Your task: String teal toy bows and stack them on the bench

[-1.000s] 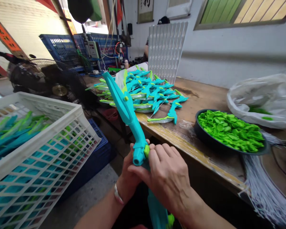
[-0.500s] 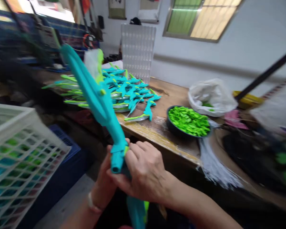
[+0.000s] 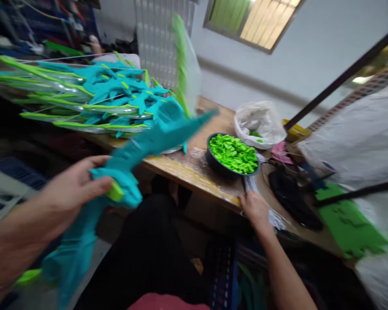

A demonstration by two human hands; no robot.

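Note:
My left hand (image 3: 87, 181) is wrapped round the middle of a turquoise toy bow (image 3: 148, 142), tilted from lower left to upper right. A small lime-green piece (image 3: 115, 191) shows by my thumb. A lime-green edge with a clear sheet (image 3: 183, 64) stands off the bow's upper limb. At the table edge, my right hand (image 3: 257, 209) has its fingers closed on white strings (image 3: 276, 219) that hang over the side; the fingertips are partly hidden. Just behind it sits a dark bowl (image 3: 223, 170) full of small bright-green plastic pieces (image 3: 234, 153).
Strung turquoise-and-green bows (image 3: 116, 94) lie stacked on the wooden table (image 3: 194, 172) at left. A white plastic bag (image 3: 261, 125) stands behind the bowl. Dark poles (image 3: 342, 82) cross at right, above a green mat (image 3: 349, 224). A white crate (image 3: 0, 193) is at lower left.
My right hand has left the bow and moved right to the strings at the table edge. My left hand has carried the bow left, and its upper limb now leans right. The view has shifted.

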